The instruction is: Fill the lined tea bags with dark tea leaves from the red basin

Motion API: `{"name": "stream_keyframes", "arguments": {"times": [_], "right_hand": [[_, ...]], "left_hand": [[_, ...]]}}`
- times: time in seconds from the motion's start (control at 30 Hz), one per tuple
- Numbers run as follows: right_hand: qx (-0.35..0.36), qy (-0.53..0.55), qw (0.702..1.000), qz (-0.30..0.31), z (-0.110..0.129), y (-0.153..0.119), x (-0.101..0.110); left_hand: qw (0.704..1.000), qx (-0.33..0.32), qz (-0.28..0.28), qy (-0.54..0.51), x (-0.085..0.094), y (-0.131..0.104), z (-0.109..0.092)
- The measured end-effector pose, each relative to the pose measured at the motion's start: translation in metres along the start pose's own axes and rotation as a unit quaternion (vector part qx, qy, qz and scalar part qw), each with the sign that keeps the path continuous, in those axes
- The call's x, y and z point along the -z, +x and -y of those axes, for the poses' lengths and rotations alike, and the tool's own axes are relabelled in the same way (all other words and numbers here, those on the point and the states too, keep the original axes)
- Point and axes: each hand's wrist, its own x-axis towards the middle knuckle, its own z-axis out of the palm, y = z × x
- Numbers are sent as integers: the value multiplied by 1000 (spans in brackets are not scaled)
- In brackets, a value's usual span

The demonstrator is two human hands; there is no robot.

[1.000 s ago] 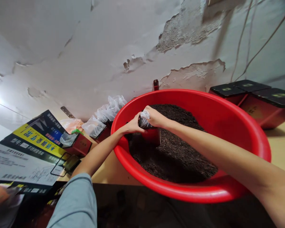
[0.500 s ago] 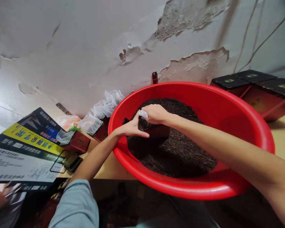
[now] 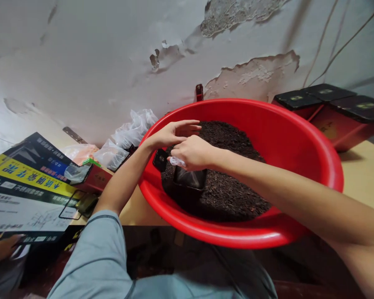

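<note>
A big red tub (image 3: 299, 145) holds a bed of dark loose leaves (image 3: 230, 187) that look like tea. In it stands a dark square tin (image 3: 191, 179) with a clear bag showing at its mouth. My right hand (image 3: 195, 153) is closed round the gathered neck of this plastic bag (image 3: 177, 161), whose end pokes out by the thumb. Just behind it, my left hand (image 3: 171, 133) is raised with its fingers stretched out and apart, holding nothing. A small black lid (image 3: 160, 160) leans at the tub's left inner side.
Red tins with black lids (image 3: 326, 93) stand at the right on the table (image 3: 361, 166). Left of the tub are bagged tins (image 3: 134, 128), an open red tin (image 3: 95, 178) and a printed carton (image 3: 28, 187). Another person's hand (image 3: 3, 247) shows at lower left. A peeling wall rises behind.
My left hand has left the tin's side and risen behind the right hand. My right hand has come lower and left with the bag neck. The tin now shows its top more toward me.
</note>
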Motion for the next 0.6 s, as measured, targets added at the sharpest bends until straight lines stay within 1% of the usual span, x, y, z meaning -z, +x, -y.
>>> {"name": "stream_keyframes", "arguments": {"times": [0.03, 0.07, 0.13, 0.17, 0.2, 0.23, 0.27, 0.3, 0.37, 0.43, 0.47, 0.5, 0.53, 0.6], "right_hand": [[-21, -7, 1000, 2, -1, 0, -2], [-46, -13, 999, 3, -4, 0, -5], [-102, -15, 995, -1, -14, 0, -11], [-132, -9, 991, -2, -19, 0, -14], [-159, 1, 987, -2, -24, 1, -18], [-182, 12, 983, -2, -28, 2, -21], [-199, 24, 980, -3, -30, 3, -24], [-212, 34, 977, -8, -30, 4, -27], [-231, 51, 971, -28, -27, 6, -31], [-255, 69, 963, -49, -22, 6, -32], [-270, 80, 958, -55, -20, 6, -32], [-285, 91, 952, -58, -19, 5, -32], [-297, 100, 948, -60, -19, 4, -32], [-304, 106, 945, -61, -20, 2, -31]], "left_hand": [[997, 17, -50, 47, -3, -3, -1], [989, 44, -99, 101, -6, -8, -2], [956, 115, -195, 186, -14, -26, -5], [938, 147, -234, 210, -19, -37, -8], [923, 173, -261, 224, -27, -48, -10], [912, 190, -272, 243, -37, -58, -13], [909, 200, -263, 254, -49, -66, -16], [915, 206, -230, 261, -64, -71, -18], [912, 223, -185, 290, -94, -72, -18], [894, 227, -197, 332, -119, -62, -15], [886, 221, -211, 349, -127, -55, -12], [880, 211, -226, 361, -131, -49, -10], [876, 201, -236, 369, -132, -44, -7], [876, 186, -238, 377, -125, -39, -2]]}}
